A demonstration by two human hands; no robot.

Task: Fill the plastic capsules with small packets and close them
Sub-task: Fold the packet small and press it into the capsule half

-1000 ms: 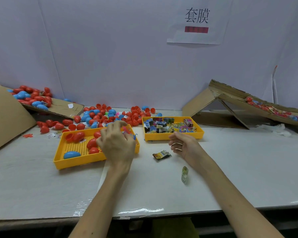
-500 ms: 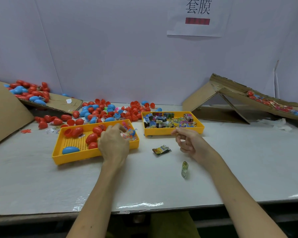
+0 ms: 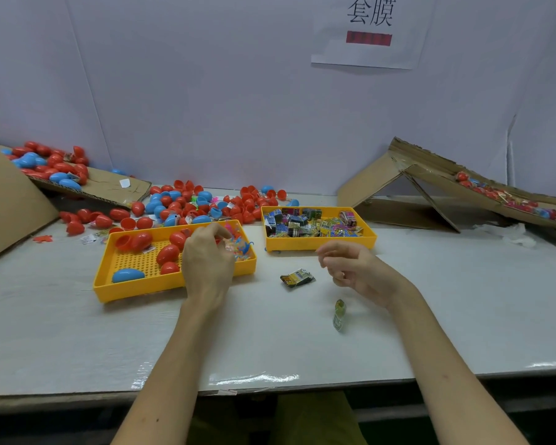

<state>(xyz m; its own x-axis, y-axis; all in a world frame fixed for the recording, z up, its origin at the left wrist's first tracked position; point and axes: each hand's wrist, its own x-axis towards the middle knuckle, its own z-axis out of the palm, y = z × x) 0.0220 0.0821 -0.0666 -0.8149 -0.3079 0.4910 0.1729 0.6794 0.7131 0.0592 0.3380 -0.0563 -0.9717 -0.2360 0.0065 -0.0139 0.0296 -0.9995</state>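
- Red and blue egg-shaped plastic capsules (image 3: 169,253) lie in the left yellow perforated plastic tray (image 3: 132,289). There are several closed red ones, one open red half at the far left corner and a single blue one (image 3: 127,275) near the front wall.
- The same tray's right end holds small bright toys in clear wrap (image 3: 239,247).
- The left hand (image 3: 207,261) is over this tray, back upward. Its fingers bend down toward the toys and a red capsule; I cannot tell what they grasp, if anything.
- The right yellow plastic tray (image 3: 318,245) stands just beside the first and is heaped with small printed packets (image 3: 312,224).
- The right hand (image 3: 357,271) hovers in front of that tray, above the table, fingers loosely curled and nothing visible in them.
- One loose dark-and-yellow printed packet (image 3: 297,277) lies on the white table (image 3: 479,300) between the hands.
- A small greenish wrapped item (image 3: 339,314) lies nearer the person, too small to identify.
- A loose pile of red and blue capsules (image 3: 199,203) spreads behind both trays, with open halves and bits of wrap mixed in.
- A flat cardboard sheet (image 3: 109,187) at the far left carries more capsules; its left part is cut off.
- Folded brown cardboard (image 3: 382,181) at the far right slopes up, bearing red pieces that blur toward the edge.
- A white paper sign (image 3: 369,49) on the wall is cropped at the top.
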